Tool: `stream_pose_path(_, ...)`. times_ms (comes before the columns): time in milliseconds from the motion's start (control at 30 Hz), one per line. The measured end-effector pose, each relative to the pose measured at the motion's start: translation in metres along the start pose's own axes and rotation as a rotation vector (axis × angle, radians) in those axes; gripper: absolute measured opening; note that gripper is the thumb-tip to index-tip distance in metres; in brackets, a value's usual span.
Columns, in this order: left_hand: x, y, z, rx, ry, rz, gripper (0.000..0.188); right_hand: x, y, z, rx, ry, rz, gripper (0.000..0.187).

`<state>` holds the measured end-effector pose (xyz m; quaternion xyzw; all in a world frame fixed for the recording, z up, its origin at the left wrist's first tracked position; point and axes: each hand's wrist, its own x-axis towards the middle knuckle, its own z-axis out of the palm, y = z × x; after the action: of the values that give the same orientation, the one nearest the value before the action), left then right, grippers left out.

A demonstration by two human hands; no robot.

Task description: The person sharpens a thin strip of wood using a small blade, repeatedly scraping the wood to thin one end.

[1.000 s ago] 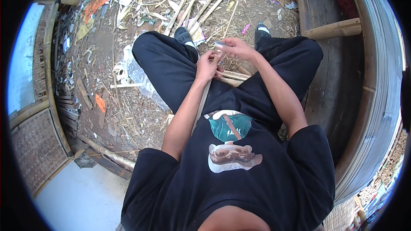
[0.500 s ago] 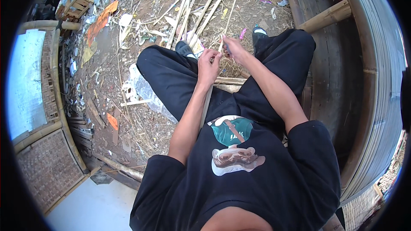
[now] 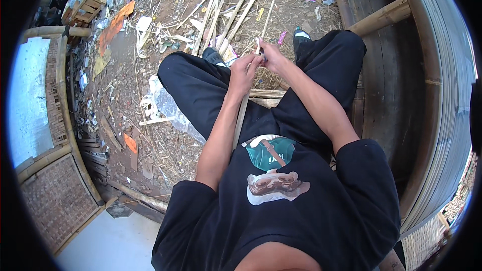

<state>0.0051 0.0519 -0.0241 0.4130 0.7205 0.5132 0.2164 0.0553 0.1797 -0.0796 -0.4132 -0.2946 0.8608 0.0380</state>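
Both hands meet above the knees: the left hand and right hand stay closed on a thin bamboo strip running back toward the lap. Since a second ago they sit slightly farther out, suggesting the strip is being worked along. More bamboo strips lie on the littered ground beyond.

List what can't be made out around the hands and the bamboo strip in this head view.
- Bamboo strip: its lower end is hidden behind the left forearm and black shirt.
- Right hand: a small thing by its fingers is too small to tell.
- Left hand: fingertips merge with the right hand's; the grip is unclear.
- Strip's far end: lost among the bamboo slats on the ground.
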Motion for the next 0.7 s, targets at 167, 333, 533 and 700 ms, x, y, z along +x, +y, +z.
stream_pose_path(167,0.002,0.004,0.007,-0.030,0.050,0.039,0.020,0.002,-0.005,-0.003,-0.013,0.004,0.049,0.038)
stream_pose_path(333,0.000,0.008,0.010,-0.031,-0.016,-0.148,0.028,0.001,-0.009,-0.006,0.023,0.017,0.005,0.040)
stream_pose_path(533,0.009,-0.007,0.027,-0.712,0.112,-0.247,0.031,0.003,-0.012,-0.001,0.071,-0.036,-0.041,0.046)
stream_pose_path(700,0.007,-0.008,0.030,-0.463,0.131,-0.241,0.036,0.013,-0.007,0.002,0.013,0.170,-0.038,0.045)
